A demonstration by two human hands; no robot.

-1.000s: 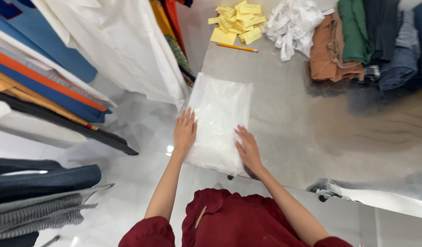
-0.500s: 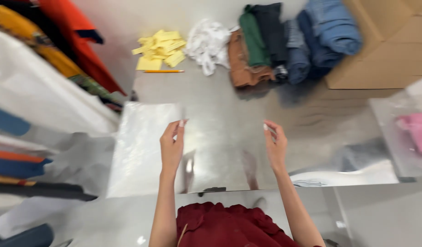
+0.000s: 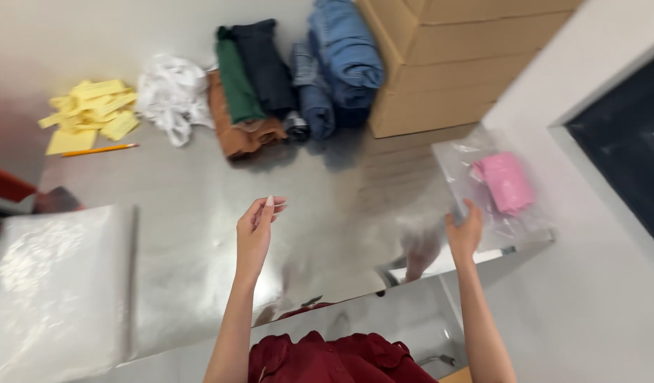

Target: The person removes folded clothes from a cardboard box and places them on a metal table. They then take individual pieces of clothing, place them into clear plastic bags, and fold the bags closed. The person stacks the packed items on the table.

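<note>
Head view: folded clothes (image 3: 298, 78), cardboard boxes (image 3: 440, 64) behind hands.

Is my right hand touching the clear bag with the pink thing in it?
Touching. The head view shows the right hand with fingertips on the edge of the clear bag.
</note>
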